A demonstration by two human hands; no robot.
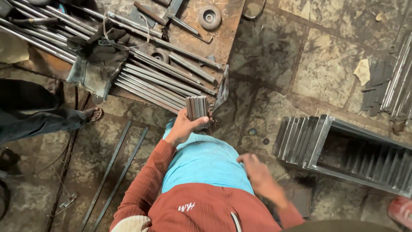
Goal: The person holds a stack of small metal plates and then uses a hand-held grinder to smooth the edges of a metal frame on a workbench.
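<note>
A: Head view, looking straight down. What do the hands have?

B: The left hand (185, 127) is closed around a stack of short metal strips (197, 108), held on edge just past the knee in blue trousers (206, 161). The right hand (256, 171) is blurred, low beside the thigh; I cannot tell how far open it is, and it seems to hold nothing.

A: What might go wrong?

B: In my judgement the strips could fan out and slip, since only one hand pinches them and their edges look sharp on bare skin. Another person's sandalled foot (93, 114) stands well left of that hand.

A: Any packages, labels or signs?

B: None that I can make out. Right of the right hand lies a grey metal louvred frame (343, 148). Beyond the left hand, long steel rods (159, 79) lie on a rusty bench (227, 25) with a dark work glove (96, 56) over them. Farthest right, a scrap of pale paper (364, 71) lies on the stone floor (317, 64).
</note>
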